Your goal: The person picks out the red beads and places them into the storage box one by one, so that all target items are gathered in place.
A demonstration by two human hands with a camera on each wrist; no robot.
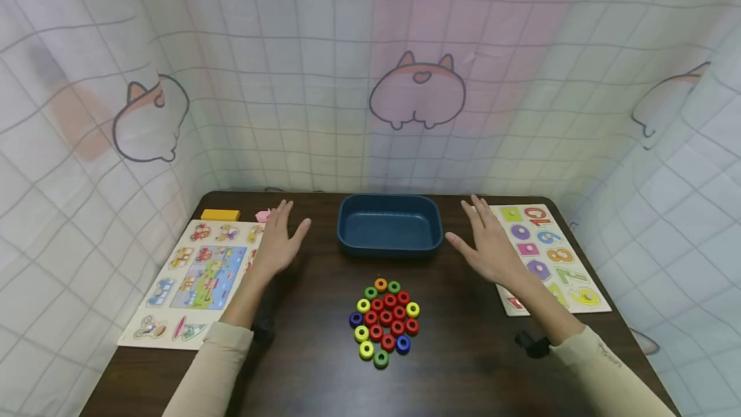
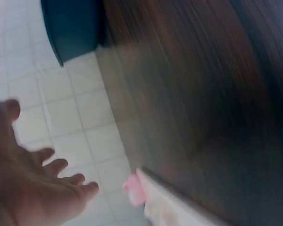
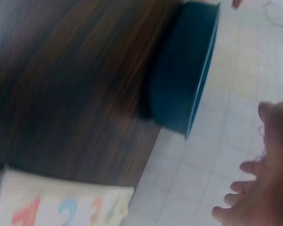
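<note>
My left hand hovers over the right edge of a picture puzzle board, its fingers extended and holding nothing. On the other side my right hand is raised beside a number puzzle board, fingers spread and also holding nothing. Between the hands, at the back of the table, stands a dark blue rectangular tray with nothing inside. In front of it lies a cluster of ring-shaped beads in red, yellow, green, blue and orange. Both wrist views show the hands apart from the tray.
A yellow block sits behind the left board, and a small pink piece is close to the left hand. The dark wooden table is enclosed by a grid-patterned curtain at the back and sides.
</note>
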